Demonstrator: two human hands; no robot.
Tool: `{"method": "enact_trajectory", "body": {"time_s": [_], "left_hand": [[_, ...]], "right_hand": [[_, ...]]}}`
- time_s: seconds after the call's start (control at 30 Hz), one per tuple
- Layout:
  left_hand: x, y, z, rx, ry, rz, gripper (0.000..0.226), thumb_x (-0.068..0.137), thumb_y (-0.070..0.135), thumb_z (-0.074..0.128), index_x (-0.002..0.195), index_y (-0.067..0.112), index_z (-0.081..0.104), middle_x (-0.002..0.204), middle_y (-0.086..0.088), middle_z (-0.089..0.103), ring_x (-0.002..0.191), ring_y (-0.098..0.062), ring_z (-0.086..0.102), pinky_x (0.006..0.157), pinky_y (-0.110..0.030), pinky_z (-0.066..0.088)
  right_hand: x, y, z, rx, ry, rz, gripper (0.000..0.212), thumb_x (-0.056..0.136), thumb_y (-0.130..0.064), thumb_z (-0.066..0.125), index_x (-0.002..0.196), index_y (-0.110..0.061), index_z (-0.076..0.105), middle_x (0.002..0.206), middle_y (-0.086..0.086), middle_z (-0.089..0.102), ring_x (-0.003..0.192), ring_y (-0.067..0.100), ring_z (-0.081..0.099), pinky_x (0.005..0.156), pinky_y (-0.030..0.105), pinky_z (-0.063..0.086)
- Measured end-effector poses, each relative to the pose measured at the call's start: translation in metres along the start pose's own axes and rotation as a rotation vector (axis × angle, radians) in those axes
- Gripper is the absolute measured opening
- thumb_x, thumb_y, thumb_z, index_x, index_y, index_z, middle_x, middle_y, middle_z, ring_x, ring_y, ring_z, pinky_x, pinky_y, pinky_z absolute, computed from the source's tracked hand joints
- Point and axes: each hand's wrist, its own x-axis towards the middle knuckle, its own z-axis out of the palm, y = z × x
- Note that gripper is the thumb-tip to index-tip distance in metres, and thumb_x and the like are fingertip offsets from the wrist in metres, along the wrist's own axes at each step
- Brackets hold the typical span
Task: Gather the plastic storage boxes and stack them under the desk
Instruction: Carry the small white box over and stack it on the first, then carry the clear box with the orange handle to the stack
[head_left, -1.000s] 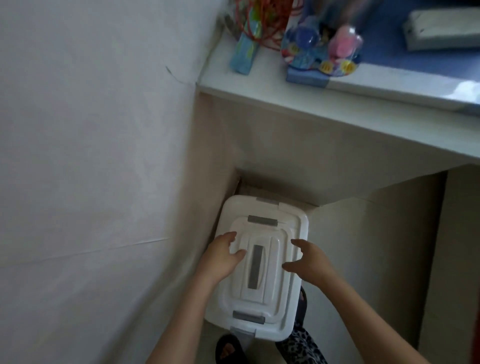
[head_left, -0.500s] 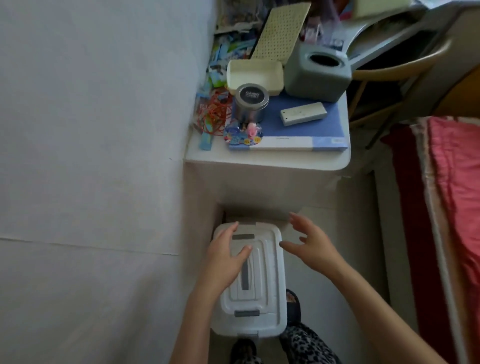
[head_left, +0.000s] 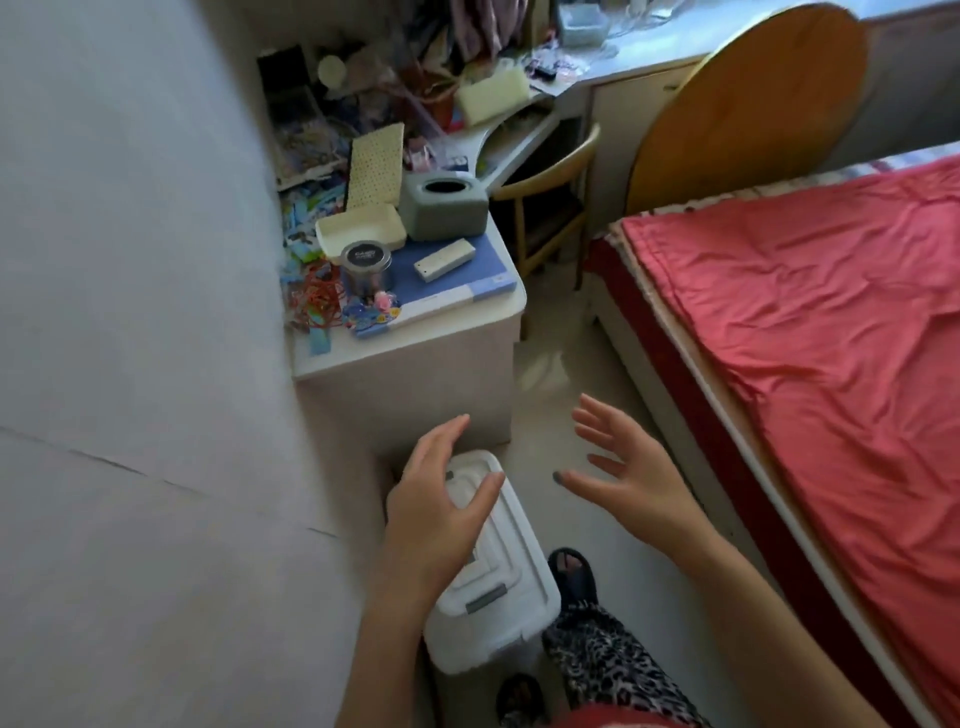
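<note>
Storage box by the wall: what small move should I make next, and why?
Probably press the left hand onto the lid and slide the white storage box in under the desk. Most of it sticks out on the floor, only its far end at the desk's base. Both hands are open and empty; the right hand hangs beside the box.

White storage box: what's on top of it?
Only the left hand is over the box lid, hiding its middle; contact is unclear. The grey latch shows.
</note>
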Motion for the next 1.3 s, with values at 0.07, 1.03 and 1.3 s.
{"method": "enact_trajectory", "body": {"time_s": [0.07, 1.03, 1.3], "left_hand": [[-0.012, 0.020, -0.004, -0.004, -0.033, 0.061, 0.062, 0.083, 0.029, 0.075, 0.138, 0.027, 0.049, 0.135, 0.013, 0.052, 0.126, 0.002, 0.047, 0.106, -0.013, 0.036], [-0.224, 0.266, 0.217, -0.198, -0.725, 0.638, 0.061, 0.079, 0.026, 0.077, 0.136, 0.025, 0.054, 0.133, 0.014, 0.056, 0.128, 0.000, 0.050, 0.105, -0.013, 0.037], [-0.364, 0.325, 0.313, -0.271, -0.892, 0.666, 0.061, 0.075, 0.036, 0.074, 0.133, 0.026, 0.056, 0.130, 0.011, 0.061, 0.125, -0.006, 0.055, 0.105, -0.024, 0.042]], "right_hand": [[-0.023, -0.009, -0.010, -0.001, 0.043, -0.019, 0.083, 0.073, -0.013, 0.085, 0.135, -0.042, 0.039, 0.129, -0.019, 0.053, 0.121, -0.007, 0.051, 0.095, 0.011, 0.047], [-0.447, 0.056, -0.240, 0.167, 0.919, 0.096, 0.081, 0.072, -0.009, 0.085, 0.130, -0.050, 0.046, 0.135, -0.017, 0.058, 0.127, -0.003, 0.053, 0.104, 0.028, 0.046], [-0.621, 0.114, -0.302, 0.179, 1.133, 0.160, 0.080, 0.069, -0.007, 0.085, 0.129, -0.045, 0.048, 0.134, -0.015, 0.059, 0.123, -0.004, 0.055, 0.102, 0.021, 0.047]]}}
